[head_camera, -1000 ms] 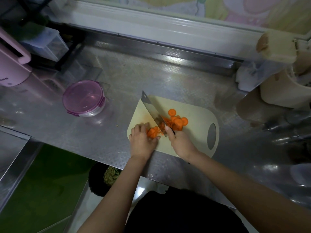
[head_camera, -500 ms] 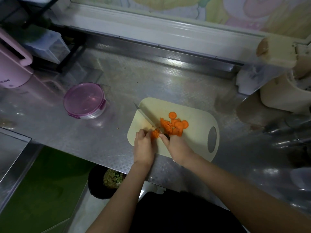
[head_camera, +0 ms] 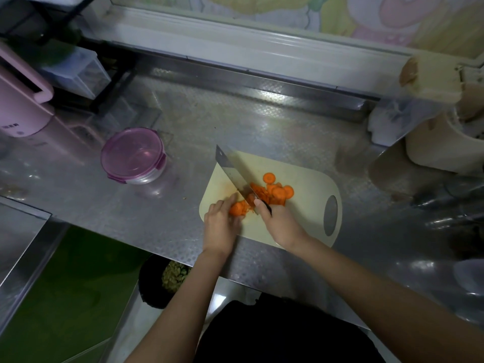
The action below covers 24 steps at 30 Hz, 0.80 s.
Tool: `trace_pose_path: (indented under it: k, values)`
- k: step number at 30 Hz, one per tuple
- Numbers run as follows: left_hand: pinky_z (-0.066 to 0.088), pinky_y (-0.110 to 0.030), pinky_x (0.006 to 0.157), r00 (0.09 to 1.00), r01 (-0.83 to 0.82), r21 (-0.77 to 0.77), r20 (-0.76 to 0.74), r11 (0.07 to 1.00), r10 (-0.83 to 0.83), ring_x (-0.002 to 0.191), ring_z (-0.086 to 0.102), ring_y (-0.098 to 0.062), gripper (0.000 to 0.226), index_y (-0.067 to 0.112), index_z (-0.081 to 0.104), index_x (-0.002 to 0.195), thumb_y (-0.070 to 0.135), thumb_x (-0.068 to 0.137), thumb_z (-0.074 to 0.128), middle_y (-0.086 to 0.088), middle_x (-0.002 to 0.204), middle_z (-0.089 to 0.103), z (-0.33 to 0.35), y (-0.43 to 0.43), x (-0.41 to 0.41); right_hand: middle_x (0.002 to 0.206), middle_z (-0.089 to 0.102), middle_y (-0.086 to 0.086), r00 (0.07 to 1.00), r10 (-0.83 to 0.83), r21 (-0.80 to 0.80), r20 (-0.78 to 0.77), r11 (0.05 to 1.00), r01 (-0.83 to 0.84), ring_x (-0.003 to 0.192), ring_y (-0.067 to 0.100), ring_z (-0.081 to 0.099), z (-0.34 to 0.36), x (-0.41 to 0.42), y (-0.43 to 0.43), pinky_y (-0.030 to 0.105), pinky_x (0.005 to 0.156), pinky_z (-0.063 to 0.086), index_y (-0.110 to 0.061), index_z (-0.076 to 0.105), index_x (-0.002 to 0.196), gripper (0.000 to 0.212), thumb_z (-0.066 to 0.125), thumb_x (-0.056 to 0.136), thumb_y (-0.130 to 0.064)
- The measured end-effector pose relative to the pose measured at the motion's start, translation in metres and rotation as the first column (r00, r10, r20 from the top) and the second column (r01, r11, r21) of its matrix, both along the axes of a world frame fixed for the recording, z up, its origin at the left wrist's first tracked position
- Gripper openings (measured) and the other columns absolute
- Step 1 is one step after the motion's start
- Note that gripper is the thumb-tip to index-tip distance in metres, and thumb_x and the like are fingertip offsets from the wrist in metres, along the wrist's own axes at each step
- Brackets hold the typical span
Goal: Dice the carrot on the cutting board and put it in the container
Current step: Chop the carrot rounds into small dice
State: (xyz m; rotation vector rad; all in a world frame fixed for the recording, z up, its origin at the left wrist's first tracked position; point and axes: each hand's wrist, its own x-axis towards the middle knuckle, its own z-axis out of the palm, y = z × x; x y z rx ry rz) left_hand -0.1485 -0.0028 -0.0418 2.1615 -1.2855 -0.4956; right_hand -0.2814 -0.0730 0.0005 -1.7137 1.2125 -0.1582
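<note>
On the embossed steel counter [head_camera: 183, 142] a pale cutting board [head_camera: 309, 213] was set, with the carrot [head_camera: 272, 191] lying on it as sliced rounds; a small stack [head_camera: 238, 208] was pinned under the curled fingers of the left hand [head_camera: 221, 224], while the right hand [head_camera: 281, 226] was closed around the handle of the cleaver [head_camera: 231, 172], blade raised and tilted. The slicing-to-dice step was judged mid-way; a downward cut just beside the left fingertips was called for next, and the lidded purple container [head_camera: 132, 155], well apart to the left, was yet to be opened. No legible writing was found; marks on the pink appliance [head_camera: 18, 106] were too blurred.
</note>
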Motion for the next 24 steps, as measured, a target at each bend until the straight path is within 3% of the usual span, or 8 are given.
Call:
trace_pose_path:
  k: [5, 8, 13, 17, 21, 24]
  values:
    - [0.037, -0.032, 0.094, 0.996, -0.083, 0.042, -0.03, 0.996, 0.085, 0.104, 0.05, -0.029, 0.041, 0.014, 0.062, 0.12, 0.017, 0.08, 0.07, -0.011, 0.11, 0.059, 0.001, -0.001, 0.0, 0.089, 0.068, 0.01, 0.998, 0.053, 0.002, -0.028, 0.999, -0.052, 0.092, 0.023, 0.061, 0.007, -0.004, 0.001, 0.027, 0.076, 0.041, -0.013, 0.069, 0.099, 0.049, 0.033, 0.099, -0.046]
    - [0.037, -0.034, 0.09, 0.996, -0.085, 0.083, -0.005, 0.993, 0.086, 0.099, 0.05, -0.03, 0.029, 0.011, 0.067, 0.109, 0.017, 0.081, 0.068, -0.012, 0.103, 0.06, 0.002, -0.001, 0.0, 0.096, 0.069, 0.014, 0.996, 0.073, -0.021, -0.055, 0.997, -0.075, 0.095, 0.025, 0.062, 0.004, -0.003, 0.001, 0.031, 0.084, 0.046, -0.009, 0.067, 0.105, 0.055, 0.032, 0.098, -0.049]
    - [0.042, -0.037, 0.083, 0.997, -0.063, 0.103, 0.057, 0.993, 0.057, 0.094, 0.05, -0.03, 0.026, 0.012, 0.069, 0.111, 0.019, 0.086, 0.064, -0.012, 0.098, 0.06, 0.002, -0.002, -0.001, 0.105, 0.068, 0.016, 0.985, 0.119, -0.017, -0.122, 0.992, -0.122, 0.1, 0.032, 0.062, -0.003, -0.002, -0.001, 0.044, 0.091, 0.048, -0.003, 0.063, 0.11, 0.069, 0.028, 0.094, -0.06]
    - [0.044, -0.043, 0.081, 0.992, -0.052, 0.108, 0.121, 0.993, 0.039, 0.093, 0.05, -0.032, 0.024, 0.008, 0.068, 0.109, 0.011, 0.086, 0.061, -0.015, 0.096, 0.059, 0.0, 0.001, -0.006, 0.073, 0.062, 0.013, 0.966, 0.142, -0.009, -0.217, 0.989, -0.148, 0.081, 0.034, 0.062, -0.002, -0.002, -0.001, 0.035, 0.071, 0.046, -0.004, 0.059, 0.077, 0.06, 0.031, 0.096, -0.054]
    - [0.049, -0.045, 0.073, 0.985, -0.048, 0.102, 0.171, 0.994, 0.03, 0.086, 0.053, -0.034, 0.018, 0.004, 0.071, 0.096, 0.001, 0.079, 0.065, -0.015, 0.09, 0.061, -0.005, 0.002, -0.006, 0.099, 0.065, 0.019, 0.958, 0.18, 0.03, -0.222, 0.984, -0.177, 0.094, 0.034, 0.062, 0.0, 0.001, 0.005, 0.041, 0.084, 0.05, -0.002, 0.06, 0.108, 0.073, 0.024, 0.09, -0.063]
    - [0.049, -0.044, 0.071, 0.985, -0.032, 0.08, 0.171, 0.996, 0.018, 0.084, 0.054, -0.034, 0.013, 0.004, 0.072, 0.091, 0.006, 0.082, 0.064, -0.015, 0.088, 0.061, -0.004, 0.002, -0.005, 0.101, 0.065, 0.019, 0.951, 0.188, 0.003, -0.245, 0.981, -0.193, 0.094, 0.035, 0.062, -0.002, 0.002, 0.011, 0.044, 0.085, 0.05, -0.004, 0.059, 0.111, 0.077, 0.021, 0.088, -0.067]
